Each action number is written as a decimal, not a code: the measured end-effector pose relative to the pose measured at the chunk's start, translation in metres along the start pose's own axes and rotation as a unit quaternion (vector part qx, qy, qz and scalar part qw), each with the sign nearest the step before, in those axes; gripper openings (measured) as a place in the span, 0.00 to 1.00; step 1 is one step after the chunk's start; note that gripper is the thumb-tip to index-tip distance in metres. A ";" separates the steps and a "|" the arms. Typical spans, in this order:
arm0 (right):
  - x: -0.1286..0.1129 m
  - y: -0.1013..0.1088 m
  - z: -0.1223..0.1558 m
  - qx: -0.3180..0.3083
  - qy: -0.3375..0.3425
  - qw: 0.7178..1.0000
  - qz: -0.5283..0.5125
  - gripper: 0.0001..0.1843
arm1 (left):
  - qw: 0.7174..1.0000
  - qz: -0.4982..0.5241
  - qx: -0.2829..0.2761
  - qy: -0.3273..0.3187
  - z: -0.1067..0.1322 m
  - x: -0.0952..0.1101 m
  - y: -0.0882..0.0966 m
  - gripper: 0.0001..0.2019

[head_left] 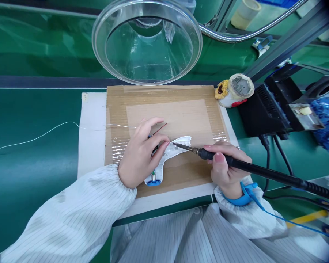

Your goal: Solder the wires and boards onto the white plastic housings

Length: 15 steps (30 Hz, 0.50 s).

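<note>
My left hand is closed in a pinch on a curved white plastic part lying on a cardboard mat. The part has a small motor with a blue cap at its near end. A thin red wire and a fine solder wire lead to my left fingers. My right hand grips a black soldering iron like a pen. The iron's tip touches the white part near its far end. A blue wrist strap sits on my right wrist.
A clear round fume hood hangs above the mat's far edge. A tip-cleaner pot with brass wool stands at the mat's right corner. A black soldering station with cables sits to the right. Green bench surface lies to the left.
</note>
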State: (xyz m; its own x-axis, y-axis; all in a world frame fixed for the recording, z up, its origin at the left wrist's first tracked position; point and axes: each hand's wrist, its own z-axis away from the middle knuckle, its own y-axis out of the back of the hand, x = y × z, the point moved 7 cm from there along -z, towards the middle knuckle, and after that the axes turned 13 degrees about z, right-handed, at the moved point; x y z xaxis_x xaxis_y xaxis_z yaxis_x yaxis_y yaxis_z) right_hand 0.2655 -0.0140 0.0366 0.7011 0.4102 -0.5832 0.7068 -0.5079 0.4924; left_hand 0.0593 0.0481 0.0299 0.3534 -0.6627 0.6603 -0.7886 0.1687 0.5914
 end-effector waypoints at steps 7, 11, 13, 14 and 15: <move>-0.001 0.000 0.000 -0.019 0.004 1.000 0.003 0.07 | 1.000 0.000 -0.005 0.001 0.001 -0.001 -0.005 0.05; -0.006 -0.004 -0.002 -0.028 0.039 0.999 0.006 0.08 | 1.000 0.005 0.004 -0.006 -0.001 0.003 -0.001 0.05; -0.010 -0.003 -0.002 -0.021 0.072 0.997 0.005 0.08 | 0.999 0.011 0.043 0.010 -0.003 -0.001 0.015 0.05; -0.012 -0.001 -0.002 -0.014 0.086 0.996 0.004 0.09 | 0.997 0.005 0.066 0.025 -0.004 -0.006 0.025 0.05; -0.013 0.002 -0.002 -0.007 0.094 0.996 0.004 0.09 | 0.995 -0.011 0.087 0.037 -0.006 -0.011 0.036 0.06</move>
State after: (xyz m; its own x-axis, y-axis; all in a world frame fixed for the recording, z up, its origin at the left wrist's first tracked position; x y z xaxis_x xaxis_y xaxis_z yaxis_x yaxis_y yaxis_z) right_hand 0.2582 -0.0190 0.0462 0.7109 0.5416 -0.4487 0.7016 -0.5022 0.5055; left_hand 0.0303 0.0655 0.0469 0.4036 -0.6075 0.6842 -0.8529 0.0209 0.5217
